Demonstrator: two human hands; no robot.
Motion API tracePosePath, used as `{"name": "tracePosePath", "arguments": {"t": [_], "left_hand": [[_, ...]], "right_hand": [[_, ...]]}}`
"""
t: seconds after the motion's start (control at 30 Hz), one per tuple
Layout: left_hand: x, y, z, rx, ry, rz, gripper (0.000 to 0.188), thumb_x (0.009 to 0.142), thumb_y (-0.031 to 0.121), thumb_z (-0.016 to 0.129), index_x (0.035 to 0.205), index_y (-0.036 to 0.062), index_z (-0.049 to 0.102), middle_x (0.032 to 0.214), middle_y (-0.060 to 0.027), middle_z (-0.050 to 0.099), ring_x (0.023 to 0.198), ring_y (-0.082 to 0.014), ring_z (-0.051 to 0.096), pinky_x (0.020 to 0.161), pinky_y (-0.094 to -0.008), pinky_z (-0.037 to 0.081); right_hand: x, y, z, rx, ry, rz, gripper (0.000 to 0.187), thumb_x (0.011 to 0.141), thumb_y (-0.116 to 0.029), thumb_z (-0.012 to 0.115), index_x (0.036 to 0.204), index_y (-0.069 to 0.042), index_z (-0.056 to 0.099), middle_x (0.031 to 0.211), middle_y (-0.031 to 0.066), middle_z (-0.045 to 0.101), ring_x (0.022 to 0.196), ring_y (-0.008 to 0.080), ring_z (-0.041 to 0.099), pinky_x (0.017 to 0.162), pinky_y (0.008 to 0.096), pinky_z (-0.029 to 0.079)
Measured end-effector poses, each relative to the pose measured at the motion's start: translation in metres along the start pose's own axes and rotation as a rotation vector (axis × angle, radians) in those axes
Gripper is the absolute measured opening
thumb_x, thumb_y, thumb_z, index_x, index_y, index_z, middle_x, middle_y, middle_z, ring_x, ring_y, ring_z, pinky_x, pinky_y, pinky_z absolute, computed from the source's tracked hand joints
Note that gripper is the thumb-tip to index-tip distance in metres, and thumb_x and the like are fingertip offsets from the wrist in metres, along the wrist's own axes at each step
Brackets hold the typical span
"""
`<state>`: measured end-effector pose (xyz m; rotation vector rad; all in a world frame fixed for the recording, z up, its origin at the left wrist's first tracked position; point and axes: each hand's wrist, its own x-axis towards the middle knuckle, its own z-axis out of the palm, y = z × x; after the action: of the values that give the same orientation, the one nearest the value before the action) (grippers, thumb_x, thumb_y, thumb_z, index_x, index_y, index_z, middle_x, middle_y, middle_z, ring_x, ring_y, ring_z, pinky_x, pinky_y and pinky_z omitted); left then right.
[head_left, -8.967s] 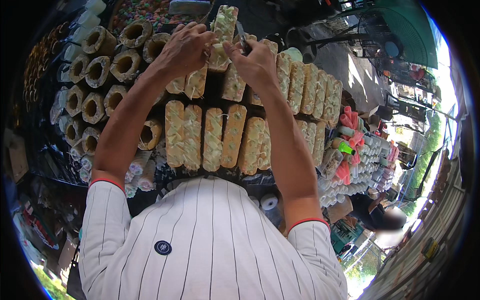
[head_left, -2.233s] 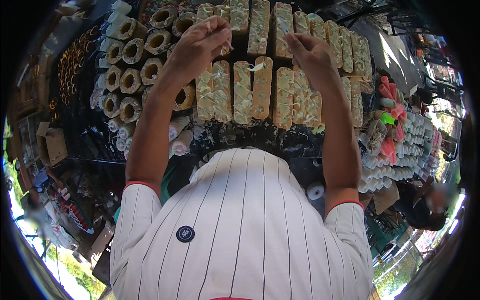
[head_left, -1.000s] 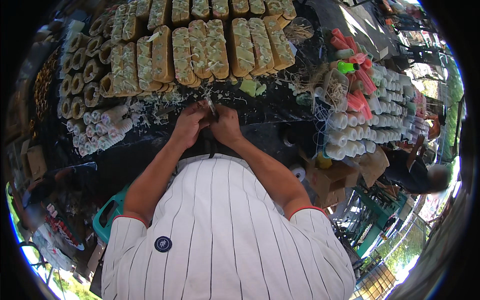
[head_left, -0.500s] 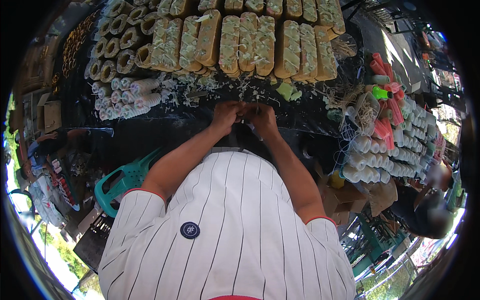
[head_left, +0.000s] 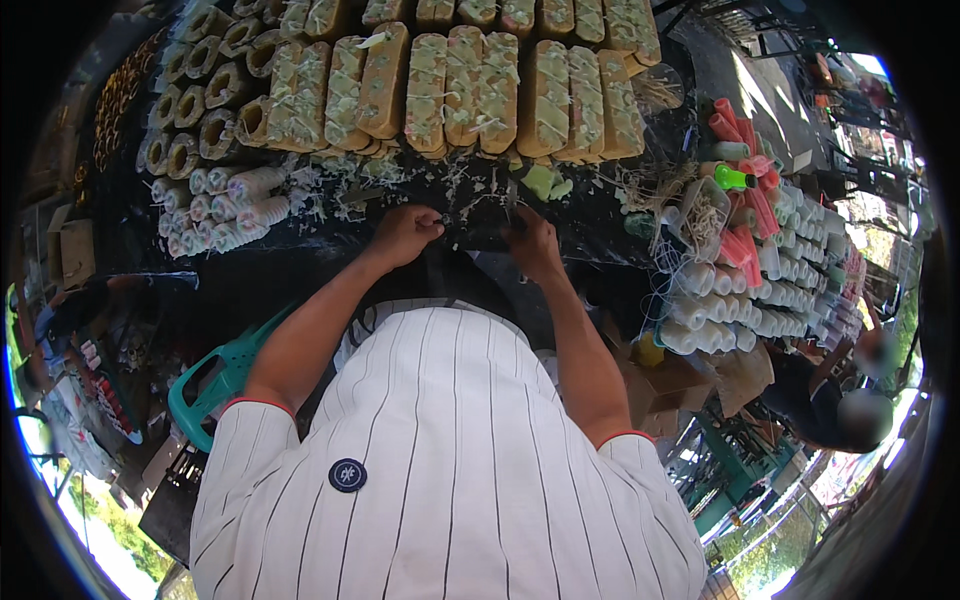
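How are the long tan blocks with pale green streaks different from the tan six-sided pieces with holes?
The long tan blocks with pale green streaks have narrow, round-cornered faces; the tan six-sided hollow pieces have chunkier faces.
The blocks show no big opening, but each hollow piece has a wide dark hole in its middle.
The blocks wear messy green streaks; the hollow pieces' rims look mostly plain.
Both are tannish and packed closely together.

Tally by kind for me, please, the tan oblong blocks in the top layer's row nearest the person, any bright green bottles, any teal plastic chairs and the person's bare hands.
Tan oblong blocks in that row: 10
Bright green bottle: 1
Teal plastic chair: 1
Bare left hand and bare right hand: 2
Total: 14
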<state>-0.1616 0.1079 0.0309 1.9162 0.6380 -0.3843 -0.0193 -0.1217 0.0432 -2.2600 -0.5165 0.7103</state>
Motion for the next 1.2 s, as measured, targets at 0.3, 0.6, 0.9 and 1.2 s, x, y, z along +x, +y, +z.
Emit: {"name": "tracePosePath", "arguments": {"t": [0.3,0.6,0.9,1.2], "left_hand": [[-0.013,0.087,0.049,-0.496,-0.463,0.019,0.025,0.108,0.012,0.058,0.129,0.0,0.058,0.097,-0.0061,0.067,0.082,-0.0133,0.067,0.067,-0.0272,0.055],[-0.011,0.104,0.044,-0.426,-0.527,-0.039,0.015,0.111,0.011,0.052,0.122,0.0043,0.059,0.089,-0.0033,0.064,0.069,-0.0115,0.061,0.053,-0.0266,0.043],[-0.005,0.117,0.05,-0.583,-0.584,-0.224,0.026,0.116,0.031,0.044,0.118,0.0105,0.059,0.087,-0.0018,0.065,0.062,-0.0107,0.057,0.049,-0.0244,0.039],[-0.003,0.12,0.048,-0.384,-0.63,-0.175,0.025,0.116,0.031,0.043,0.115,0.0111,0.059,0.083,-0.0003,0.062,0.06,-0.0095,0.056,0.047,-0.0246,0.038]], "right_hand": [[-0.035,-0.041,-0.012,0.951,0.013,0.269,0.029,0.102,-0.019,0.074,0.122,0.002,0.068,0.09,0.0074,0.071,0.076,0.0158,0.067,0.06,0.0323,0.054],[-0.037,-0.024,-0.01,1.283,0.1,0.211,0.03,0.11,-0.025,0.061,0.121,0.002,0.066,0.087,0.0074,0.069,0.071,0.0168,0.067,0.051,0.032,0.053],[-0.024,-0.022,0.0,1.281,0.469,0.269,0.035,0.114,-0.03,0.05,0.116,0.0,0.067,0.09,0.0068,0.069,0.073,0.0153,0.064,0.064,0.031,0.052],[-0.035,0.008,-0.048,1.249,0.025,0.336,0.026,0.111,-0.021,0.055,0.112,0.0,0.069,0.097,0.008,0.073,0.082,0.0163,0.07,0.075,0.0295,0.055]]}}
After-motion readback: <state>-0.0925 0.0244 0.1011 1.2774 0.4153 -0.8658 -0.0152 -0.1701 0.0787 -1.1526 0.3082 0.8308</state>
